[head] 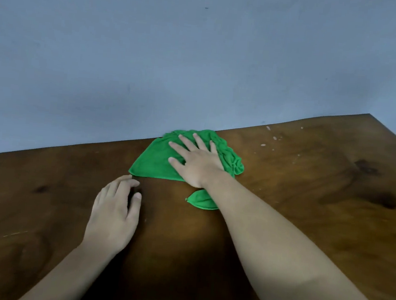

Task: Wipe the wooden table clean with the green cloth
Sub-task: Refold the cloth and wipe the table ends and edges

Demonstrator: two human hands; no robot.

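Head view of a wooden table (307,208) set against a pale blue wall (177,51). The right hand (197,163) lies palm down on a green cloth (153,161), its fingers (185,142) straight and spread, pressing the cloth flat rather than gripping it. The cloth sits near the table's far edge, just beside the wall; its right part is bunched into folds, and one corner (200,199) shows from under the right forearm. The left hand (113,214) rests on the bare wood near the cloth's near-left corner, fingers loosely extended and holding nothing; whether the fingertips touch the cloth's edge cannot be told. Small pale specks (269,137), possibly crumbs or drips, dot the table to the right of the cloth, toward the far corner.
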